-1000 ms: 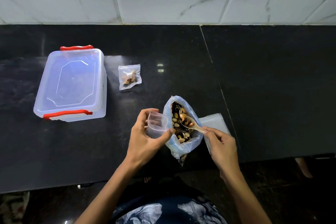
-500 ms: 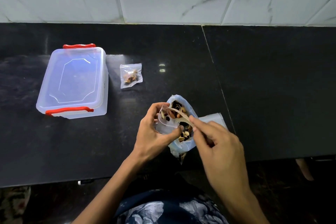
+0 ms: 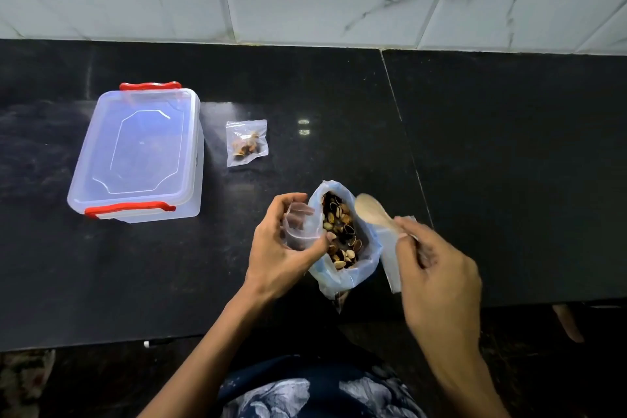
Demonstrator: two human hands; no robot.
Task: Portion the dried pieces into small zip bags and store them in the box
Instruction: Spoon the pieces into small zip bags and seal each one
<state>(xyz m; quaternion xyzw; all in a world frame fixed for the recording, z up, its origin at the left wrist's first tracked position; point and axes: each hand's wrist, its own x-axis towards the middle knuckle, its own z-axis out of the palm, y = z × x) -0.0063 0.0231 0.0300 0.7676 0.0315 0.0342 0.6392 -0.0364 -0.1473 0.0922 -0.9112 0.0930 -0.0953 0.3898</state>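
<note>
Wooden spoon [image 3: 373,212] pinched in raised right hand [image 3: 437,268], small zip bag [image 3: 298,224] in curled left hand [image 3: 281,248]

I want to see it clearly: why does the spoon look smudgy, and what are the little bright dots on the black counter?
Head view: the wooden spoon and right hand are motion-blurred; the dots are glare from a light on the shiny counter.

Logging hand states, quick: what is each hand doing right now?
Left hand: holding a small zip bag open.
Right hand: holding a wooden spoon.
</note>
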